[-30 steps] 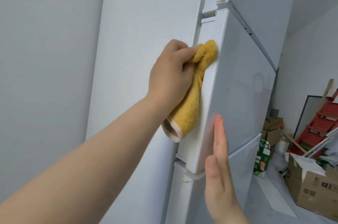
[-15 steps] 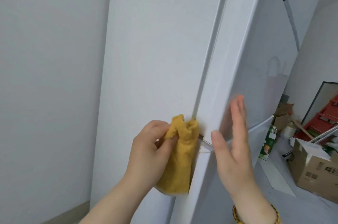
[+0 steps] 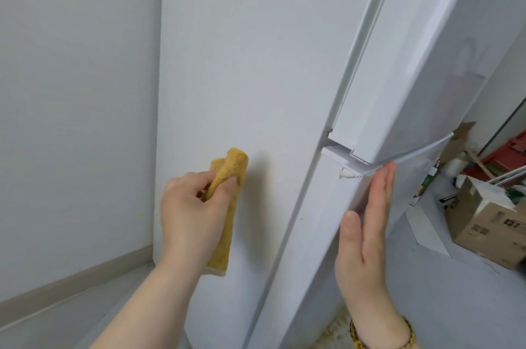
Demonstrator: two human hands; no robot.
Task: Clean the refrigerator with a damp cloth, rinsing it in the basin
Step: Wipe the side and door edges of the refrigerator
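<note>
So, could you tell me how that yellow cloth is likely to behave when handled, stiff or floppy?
Probably floppy: the yellow cloth bunches in the left hand and hangs limp below it. Likely light, as a finger pinch carries it.
</note>
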